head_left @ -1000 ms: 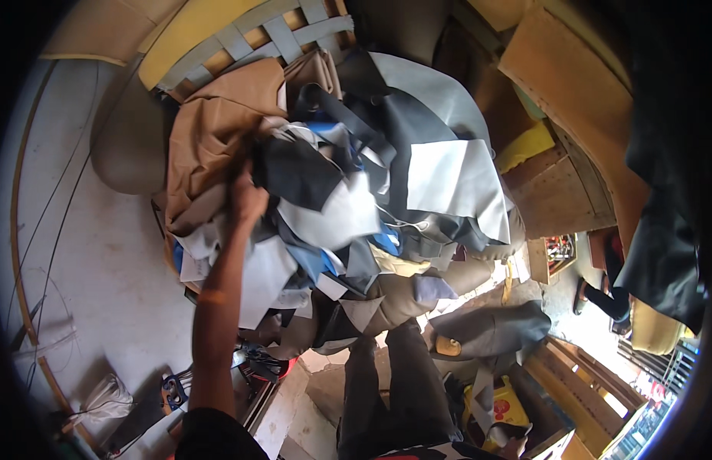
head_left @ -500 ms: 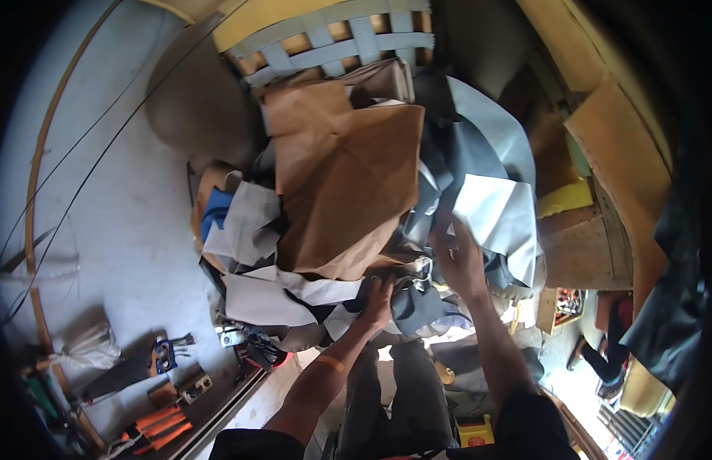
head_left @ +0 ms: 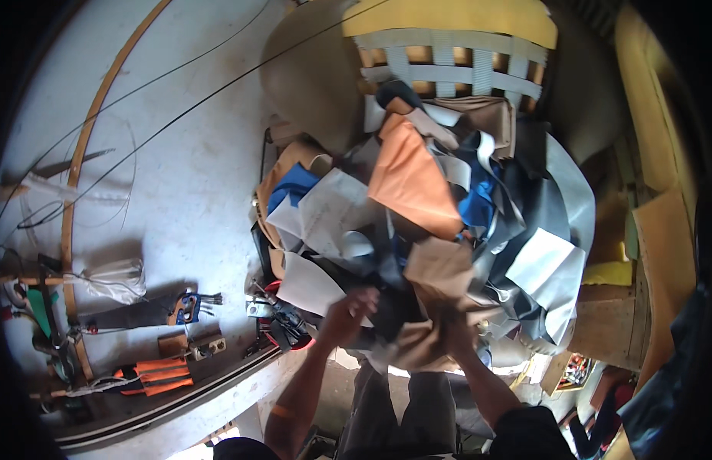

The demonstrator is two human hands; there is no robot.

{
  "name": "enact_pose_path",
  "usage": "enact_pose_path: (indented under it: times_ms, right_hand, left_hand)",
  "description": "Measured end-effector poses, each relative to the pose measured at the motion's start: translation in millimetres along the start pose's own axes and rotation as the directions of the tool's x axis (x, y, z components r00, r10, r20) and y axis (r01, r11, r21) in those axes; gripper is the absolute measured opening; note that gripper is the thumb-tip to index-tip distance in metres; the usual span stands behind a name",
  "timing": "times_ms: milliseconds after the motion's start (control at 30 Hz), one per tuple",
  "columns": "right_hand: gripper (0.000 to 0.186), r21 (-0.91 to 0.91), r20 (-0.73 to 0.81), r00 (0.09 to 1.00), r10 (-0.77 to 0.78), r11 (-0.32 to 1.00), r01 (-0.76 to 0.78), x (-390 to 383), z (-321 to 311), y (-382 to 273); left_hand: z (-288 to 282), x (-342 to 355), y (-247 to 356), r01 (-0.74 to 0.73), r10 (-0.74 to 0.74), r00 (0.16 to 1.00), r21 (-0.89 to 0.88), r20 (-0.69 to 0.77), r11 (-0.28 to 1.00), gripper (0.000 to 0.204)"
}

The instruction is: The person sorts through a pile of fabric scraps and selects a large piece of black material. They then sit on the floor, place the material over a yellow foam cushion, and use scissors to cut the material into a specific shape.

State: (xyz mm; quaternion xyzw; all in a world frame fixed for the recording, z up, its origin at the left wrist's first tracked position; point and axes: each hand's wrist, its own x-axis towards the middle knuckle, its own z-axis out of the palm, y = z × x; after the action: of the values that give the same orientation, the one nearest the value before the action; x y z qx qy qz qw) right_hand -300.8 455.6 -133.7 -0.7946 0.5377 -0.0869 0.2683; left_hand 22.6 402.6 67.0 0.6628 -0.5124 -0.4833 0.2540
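Both forearms reach up, left hand (head_left: 346, 313) and right hand (head_left: 453, 331) curled closed.

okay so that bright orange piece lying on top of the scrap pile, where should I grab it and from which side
Probably the orange piece's lower right corner, coming from the near side. It drapes on top of the scrap pile, that corner points toward both hands, and its edge looks free there. The left hand and right hand are already in tan scraps just below.

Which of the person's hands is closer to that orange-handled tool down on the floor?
Left. The left hand is on the pile's floor-side edge, toward the orange-handled tool; the right hand grips tan scraps farther away.
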Motion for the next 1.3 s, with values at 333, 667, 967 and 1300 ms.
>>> enact_pose_path:
  times_ms: [333, 667, 967, 1300]
  right_hand:
    - [0.039, -0.014, 0.273, 0.873, 0.405, 0.909, -0.417, 18.8, -90.5, -24.4]
    - [0.061, 0.915, 0.139, 0.912, 0.386, 0.303, -0.268, 0.9, -186.2, -73.3]
    - [0.051, 0.92, 0.392, 0.583, 0.712, -0.308, -0.243, -62.7, -163.1, -61.0]
    - [0.047, 0.876, 0.363, 0.63, 0.687, -0.482, 0.021, -96.3, -163.1, -31.8]
  left_hand:
    - [-102.2, 141.7, -72.7, 0.305, -0.12, 0.692, 0.138, -0.711, 0.942, 0.039]
    - [150.1, -50.3, 64.9, -0.508, 0.53, 0.848, 0.253, -0.024, 0.824, 0.038]
    - [188.0, -108.0, 1.8, -0.594, 0.463, 0.767, 0.22, 0.445, 0.773, 0.046]
    - [112.8, -25.2, -3.1, -0.434, 0.41, 0.897, 0.165, 0.163, 0.886, 0.034]
